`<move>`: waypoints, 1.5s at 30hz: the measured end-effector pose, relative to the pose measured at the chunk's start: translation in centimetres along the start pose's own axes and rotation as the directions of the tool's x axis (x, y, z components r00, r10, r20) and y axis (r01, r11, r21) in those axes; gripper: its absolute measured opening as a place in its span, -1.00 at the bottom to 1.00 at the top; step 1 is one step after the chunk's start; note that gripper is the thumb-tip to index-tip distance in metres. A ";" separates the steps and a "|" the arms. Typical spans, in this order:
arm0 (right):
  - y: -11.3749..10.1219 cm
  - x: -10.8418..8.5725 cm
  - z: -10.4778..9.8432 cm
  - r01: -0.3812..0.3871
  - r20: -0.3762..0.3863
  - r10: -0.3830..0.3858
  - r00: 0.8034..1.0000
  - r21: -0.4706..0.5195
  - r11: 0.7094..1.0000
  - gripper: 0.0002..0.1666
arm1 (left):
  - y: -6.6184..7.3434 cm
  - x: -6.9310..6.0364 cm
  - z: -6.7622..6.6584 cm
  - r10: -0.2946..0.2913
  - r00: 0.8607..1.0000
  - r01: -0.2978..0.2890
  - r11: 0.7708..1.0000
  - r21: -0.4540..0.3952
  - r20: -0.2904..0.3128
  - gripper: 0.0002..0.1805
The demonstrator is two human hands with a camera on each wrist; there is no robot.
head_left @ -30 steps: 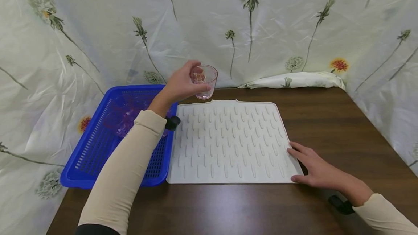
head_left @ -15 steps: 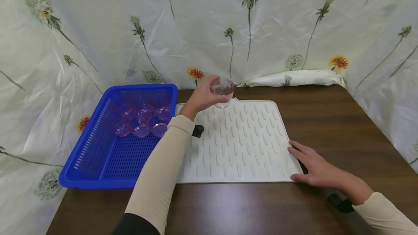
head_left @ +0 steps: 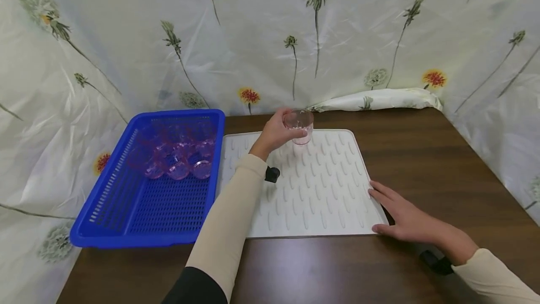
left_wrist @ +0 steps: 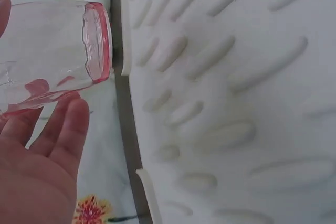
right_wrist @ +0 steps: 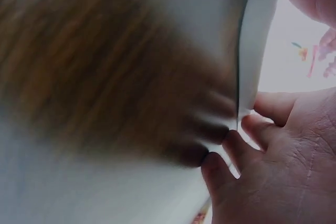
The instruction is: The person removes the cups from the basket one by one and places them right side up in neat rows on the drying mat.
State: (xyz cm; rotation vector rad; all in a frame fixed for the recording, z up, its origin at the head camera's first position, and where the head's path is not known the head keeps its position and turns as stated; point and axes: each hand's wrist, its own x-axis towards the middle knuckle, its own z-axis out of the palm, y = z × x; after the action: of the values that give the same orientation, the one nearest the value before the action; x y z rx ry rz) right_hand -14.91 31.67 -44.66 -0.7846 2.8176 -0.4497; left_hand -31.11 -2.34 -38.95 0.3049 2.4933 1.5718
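A clear pinkish glass is gripped by my left hand, thumb on the near side, above the back part of a white ridged mat. In the left wrist view the glass lies between thumb and fingers, beside the mat's edge. My right hand rests at the mat's right edge, fingertips touching it. The right wrist view has the fingers spread against the pale edge.
A blue perforated basket stands left of the mat, with several pinkish glasses in its back half. Brown tabletop lies around the mat. A flower-patterned sheet hangs behind, with a fold on the table's back edge.
My left hand has carried the glass rightward and down, from beside the basket to over the mat's back part. My right hand stays at the mat's edge.
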 end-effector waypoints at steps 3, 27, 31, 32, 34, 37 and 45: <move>-0.1 0.2 -0.2 0.000 0.007 0.000 1.000 -0.005 1.000 0.07 | 0.1 0.6 1.0 -0.009 1.000 0.009 1.000 -0.011 0.008 -0.12; -0.4 -0.2 -0.6 0.021 0.008 -0.021 1.000 -0.031 0.999 0.06 | 1.1 2.1 7.8 0.055 0.996 -0.056 0.998 0.014 0.068 -0.11; -0.4 -0.3 -0.8 0.010 0.016 -0.010 1.000 -0.021 1.000 0.06 | 1.1 2.2 8.2 0.065 0.995 -0.069 0.996 0.053 0.082 -0.12; -0.4 -0.3 -0.8 0.008 0.018 -0.008 1.000 -0.015 1.000 0.06 | 1.1 2.2 8.3 0.066 0.995 -0.070 0.996 0.055 0.080 -0.13; -0.4 -0.4 -0.8 0.004 0.021 -0.004 1.000 -0.007 1.000 0.06 | 1.0 2.1 8.4 0.061 0.995 -0.065 0.997 0.048 0.079 -0.13; -0.4 -0.5 -0.8 0.002 0.016 -0.002 1.000 -0.005 1.000 0.05 | 1.0 2.0 8.6 0.051 0.996 -0.053 0.998 0.031 0.080 -0.14; -0.4 -0.2 -0.7 -0.007 0.019 0.007 1.000 0.001 1.000 0.06 | 1.4 2.1 8.3 0.048 0.995 -0.058 0.992 0.115 0.092 -0.16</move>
State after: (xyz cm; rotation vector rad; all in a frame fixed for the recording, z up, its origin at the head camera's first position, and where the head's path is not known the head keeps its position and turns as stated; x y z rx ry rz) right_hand -14.70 31.61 -43.89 -0.7740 2.8012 -0.4407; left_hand -30.92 5.96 -41.33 0.4512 2.5335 1.3993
